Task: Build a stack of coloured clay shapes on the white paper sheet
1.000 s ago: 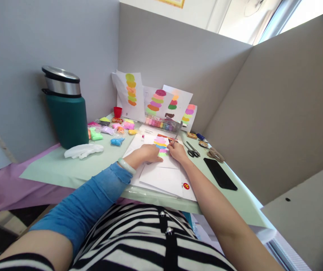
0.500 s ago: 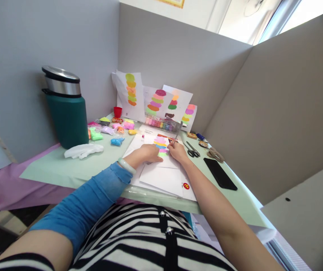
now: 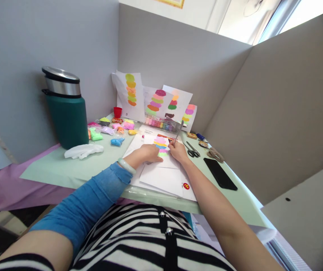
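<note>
My left hand (image 3: pixel 148 153) lies on a white sheet of paper (image 3: pixel 169 162), fingers stretched out and thumb apart, at the left edge of a stack of coloured bands (image 3: pixel 160 142) in pink, yellow, blue, purple and green. On the right side of those bands, my right hand (image 3: pixel 177 151) is closed around a metal fork (image 3: pixel 179 132). Its handle slants up and away to the right, and its tines seem to touch the lower bands; my fingers partly hide it.
Small bags of coloured clay (image 3: pixel 118 141) lie left, by a green bottle (image 3: pixel 68 116), tissue (image 3: pixel 84 151) and red cup (image 3: pixel 118 112). Scissors (image 3: pixel 193 150) and a black phone (image 3: pixel 220 174) lie right. Painted sheets (image 3: pixel 134 94) lean behind a clear case (image 3: pixel 161 122).
The fork's handle has shifted very slightly to the right with my right hand. My left hand keeps its place on the paper.
</note>
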A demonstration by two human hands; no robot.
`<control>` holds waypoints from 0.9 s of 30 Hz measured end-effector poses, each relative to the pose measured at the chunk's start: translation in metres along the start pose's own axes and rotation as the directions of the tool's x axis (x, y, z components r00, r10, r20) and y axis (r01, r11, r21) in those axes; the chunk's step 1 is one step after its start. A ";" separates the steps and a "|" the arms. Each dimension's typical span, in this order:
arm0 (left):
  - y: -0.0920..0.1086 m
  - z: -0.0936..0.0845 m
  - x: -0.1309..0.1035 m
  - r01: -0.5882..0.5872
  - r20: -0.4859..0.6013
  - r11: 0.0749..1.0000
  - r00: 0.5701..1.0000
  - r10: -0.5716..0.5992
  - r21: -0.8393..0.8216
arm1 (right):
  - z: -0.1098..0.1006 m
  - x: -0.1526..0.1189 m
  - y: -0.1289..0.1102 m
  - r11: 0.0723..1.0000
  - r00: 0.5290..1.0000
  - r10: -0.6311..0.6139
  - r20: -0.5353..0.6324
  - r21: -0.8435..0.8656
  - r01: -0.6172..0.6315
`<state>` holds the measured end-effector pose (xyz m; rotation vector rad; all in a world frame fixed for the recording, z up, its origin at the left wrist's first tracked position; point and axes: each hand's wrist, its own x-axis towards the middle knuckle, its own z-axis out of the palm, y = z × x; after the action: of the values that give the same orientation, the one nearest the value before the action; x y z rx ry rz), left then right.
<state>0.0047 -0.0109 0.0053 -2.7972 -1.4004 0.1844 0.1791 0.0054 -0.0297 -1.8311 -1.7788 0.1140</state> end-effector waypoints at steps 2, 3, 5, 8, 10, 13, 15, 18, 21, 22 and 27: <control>0.000 0.000 0.000 0.001 0.004 1.000 1.000 -0.001 0.000 | 0.001 0.000 0.001 1.000 1.000 0.002 -0.001 0.005 -0.002; 0.000 0.000 0.000 0.003 0.004 1.000 1.000 -0.003 -0.003 | 0.001 0.001 0.001 1.000 1.000 0.004 0.004 0.003 -0.004; 0.000 0.000 0.000 0.004 0.004 1.000 1.000 -0.004 -0.010 | 0.002 0.001 0.002 1.000 1.000 0.010 0.013 -0.005 -0.010; -0.001 0.001 0.000 -0.004 -0.007 1.000 1.000 0.004 -0.012 | 0.002 0.002 0.003 1.000 1.000 0.019 -0.005 -0.010 -0.019; -0.001 0.001 0.000 -0.009 -0.011 1.000 1.000 0.009 -0.006 | 0.002 0.001 0.002 1.000 1.000 0.016 -0.020 -0.008 -0.016; -0.001 0.001 0.000 -0.008 -0.011 1.000 1.000 0.008 -0.002 | 0.001 0.001 0.002 1.000 1.000 0.002 -0.005 -0.005 -0.002; -0.001 0.001 0.000 -0.009 -0.015 1.000 1.000 0.008 -0.007 | 0.001 0.000 0.001 1.000 1.000 -0.004 0.010 -0.004 0.004; -0.001 0.001 0.000 -0.003 -0.014 1.000 1.000 0.003 -0.015 | 0.001 0.000 0.000 1.000 1.000 -0.002 -0.008 -0.004 0.002; -0.001 0.000 0.000 0.002 -0.008 1.000 1.000 -0.002 -0.015 | 0.000 -0.001 -0.001 1.000 1.000 -0.008 -0.007 0.003 0.008; -0.001 0.000 0.000 0.002 -0.006 1.000 1.000 -0.002 -0.015 | 0.000 -0.001 -0.001 1.000 1.000 -0.006 0.006 0.007 0.006; 0.000 -0.001 -0.001 -0.003 -0.001 1.000 1.000 0.003 -0.017 | -0.001 -0.002 -0.003 1.000 1.000 -0.012 0.010 0.017 0.011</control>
<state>0.0044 -0.0113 0.0061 -2.8127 -1.4042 0.1724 0.1770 0.0032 -0.0286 -1.8112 -1.7898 0.1343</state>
